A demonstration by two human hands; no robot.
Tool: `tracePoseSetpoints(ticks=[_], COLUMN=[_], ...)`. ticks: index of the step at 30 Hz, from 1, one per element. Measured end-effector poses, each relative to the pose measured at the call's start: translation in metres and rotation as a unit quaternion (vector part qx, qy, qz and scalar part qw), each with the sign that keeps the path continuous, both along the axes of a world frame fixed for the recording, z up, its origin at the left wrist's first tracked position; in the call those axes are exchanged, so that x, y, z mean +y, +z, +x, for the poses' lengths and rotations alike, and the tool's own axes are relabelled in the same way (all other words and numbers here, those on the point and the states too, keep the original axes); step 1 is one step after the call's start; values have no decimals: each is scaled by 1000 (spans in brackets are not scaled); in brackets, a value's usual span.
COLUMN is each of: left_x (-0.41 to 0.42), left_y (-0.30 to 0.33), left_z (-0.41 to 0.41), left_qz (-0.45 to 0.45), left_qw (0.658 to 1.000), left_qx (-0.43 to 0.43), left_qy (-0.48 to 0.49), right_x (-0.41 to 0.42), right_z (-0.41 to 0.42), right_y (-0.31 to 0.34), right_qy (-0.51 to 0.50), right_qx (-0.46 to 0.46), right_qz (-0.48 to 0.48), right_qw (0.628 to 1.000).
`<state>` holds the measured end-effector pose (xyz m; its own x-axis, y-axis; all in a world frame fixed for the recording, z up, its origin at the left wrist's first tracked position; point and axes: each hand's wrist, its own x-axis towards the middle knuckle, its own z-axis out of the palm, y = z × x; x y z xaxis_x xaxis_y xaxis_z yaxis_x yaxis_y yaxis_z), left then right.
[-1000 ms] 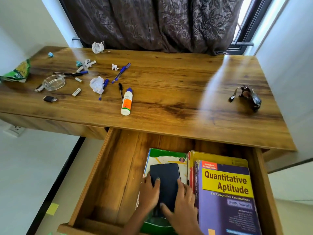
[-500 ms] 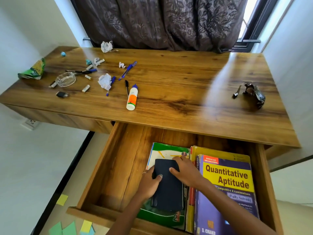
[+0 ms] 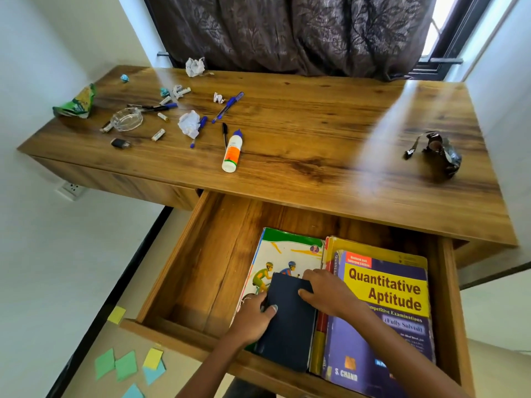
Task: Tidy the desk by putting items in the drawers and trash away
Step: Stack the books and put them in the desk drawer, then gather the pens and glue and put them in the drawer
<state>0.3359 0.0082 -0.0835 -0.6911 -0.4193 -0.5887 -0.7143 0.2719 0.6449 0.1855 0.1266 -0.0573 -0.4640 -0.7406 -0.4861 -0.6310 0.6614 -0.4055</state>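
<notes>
A dark blue notebook (image 3: 290, 323) lies on a green picture book (image 3: 283, 254) inside the open wooden drawer (image 3: 201, 268). My left hand (image 3: 254, 315) grips the notebook's left edge, thumb on the cover. My right hand (image 3: 324, 291) holds its top right corner, fingers curled over the edge. A purple and yellow "Quantitative Aptitude" book (image 3: 388, 311) lies to the right in the drawer. On the desk (image 3: 316, 133) are a glue bottle (image 3: 232, 152), pens (image 3: 228, 106), crumpled papers (image 3: 189, 123) and a green wrapper (image 3: 76, 103).
A glass ashtray (image 3: 126, 119), small batteries (image 3: 158, 135) and a black gadget (image 3: 120, 143) lie at the desk's left. A dark foil wrapper (image 3: 439, 153) sits at the right. Coloured sticky notes (image 3: 126, 366) lie on the floor. A curtain (image 3: 287, 30) hangs behind.
The notebook has slid toward the drawer's front, uncovering more of the green book. My right hand moved from its lower part to its top right corner.
</notes>
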Motion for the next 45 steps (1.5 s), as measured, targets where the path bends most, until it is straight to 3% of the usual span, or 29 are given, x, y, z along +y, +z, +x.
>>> tracePoseSetpoints(ticks=[10, 15, 21, 28, 37, 45], left_x=[-33, -100, -218, -324, -388, -421], left_y=[14, 27, 41, 52, 57, 50], left_z=[11, 24, 49, 58, 14, -19], left_qz=[92, 145, 138, -13, -206, -256], left_qw=[995, 986, 975, 976, 944, 933], left_qx=[26, 80, 171, 216, 244, 191], left_qy=[-35, -24, 20, -25, -81, -168], right_x=[-41, -104, -215, -294, -326, -345], right_z=[17, 48, 94, 115, 112, 105], right_y=[5, 10, 20, 27, 16, 27], right_qy=[-18, -55, -159, -232, -240, -244], right_qx=[-7, -23, -35, -3, 50, 67], right_qz=[-6, -17, -95, -133, -76, 14], right_qw=[1000, 998, 982, 964, 967, 967])
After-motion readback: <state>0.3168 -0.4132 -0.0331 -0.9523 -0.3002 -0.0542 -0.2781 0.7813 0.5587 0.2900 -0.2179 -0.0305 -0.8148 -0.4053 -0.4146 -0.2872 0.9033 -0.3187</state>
